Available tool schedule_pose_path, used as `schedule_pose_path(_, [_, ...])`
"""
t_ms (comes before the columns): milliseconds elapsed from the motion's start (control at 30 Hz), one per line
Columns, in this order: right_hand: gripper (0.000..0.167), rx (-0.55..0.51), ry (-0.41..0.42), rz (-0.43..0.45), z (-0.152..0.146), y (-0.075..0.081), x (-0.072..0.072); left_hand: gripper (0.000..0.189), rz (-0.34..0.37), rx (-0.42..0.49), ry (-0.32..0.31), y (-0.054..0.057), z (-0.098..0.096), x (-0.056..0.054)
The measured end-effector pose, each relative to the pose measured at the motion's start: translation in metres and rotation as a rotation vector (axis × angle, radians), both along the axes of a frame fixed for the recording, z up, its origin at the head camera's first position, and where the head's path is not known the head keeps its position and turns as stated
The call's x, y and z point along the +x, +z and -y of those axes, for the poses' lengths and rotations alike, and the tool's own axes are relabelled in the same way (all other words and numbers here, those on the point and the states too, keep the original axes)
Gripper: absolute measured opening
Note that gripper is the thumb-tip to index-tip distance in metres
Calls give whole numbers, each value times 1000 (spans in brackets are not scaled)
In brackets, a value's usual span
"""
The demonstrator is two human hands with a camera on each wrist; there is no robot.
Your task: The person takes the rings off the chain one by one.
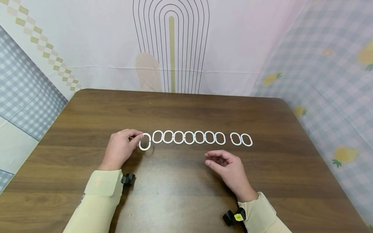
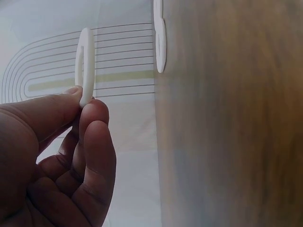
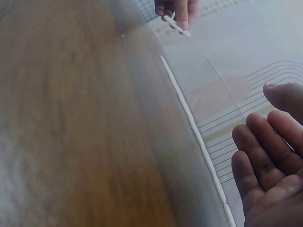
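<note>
Between thumb and forefinger, my left hand (image 1: 120, 147) pinches a white oval ring (image 1: 140, 145), held just above the table at the left end of a row. In the left wrist view this ring (image 2: 88, 66) stands upright, seen nearly edge-on. Beside it lies a line of several white oval rings (image 1: 184, 137), set side by side and close together. A little to the right are two more rings (image 1: 246, 145), apart from that line by a small gap. My right hand (image 1: 228, 170) hovers in front of the row with relaxed, slightly bent fingers and holds nothing.
The brown wooden table (image 1: 175, 200) extends on all sides of the row. A patterned white cloth (image 1: 233, 42) hangs behind its far edge, and checked blue cloth (image 1: 329, 106) hangs at the right. Each wrist wears a small black camera (image 1: 128, 179).
</note>
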State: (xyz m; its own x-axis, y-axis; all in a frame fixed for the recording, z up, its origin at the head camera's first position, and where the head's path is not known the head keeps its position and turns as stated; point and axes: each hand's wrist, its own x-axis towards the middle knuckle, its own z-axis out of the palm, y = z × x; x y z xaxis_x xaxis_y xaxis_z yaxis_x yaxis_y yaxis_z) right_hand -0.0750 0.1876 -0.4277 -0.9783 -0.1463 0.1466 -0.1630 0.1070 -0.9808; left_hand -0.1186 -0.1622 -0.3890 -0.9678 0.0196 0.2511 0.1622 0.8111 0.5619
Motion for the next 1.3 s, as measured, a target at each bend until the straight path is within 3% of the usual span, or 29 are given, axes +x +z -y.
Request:
schedule_pose_path(633, [24, -7, -3, -7, 1, 1, 2, 15, 50, -7, 18, 2, 6, -1])
schedule_pose_path(1300, [24, 9, -4, -17, 3, 5, 3, 15, 56, -2, 23, 3, 11, -3])
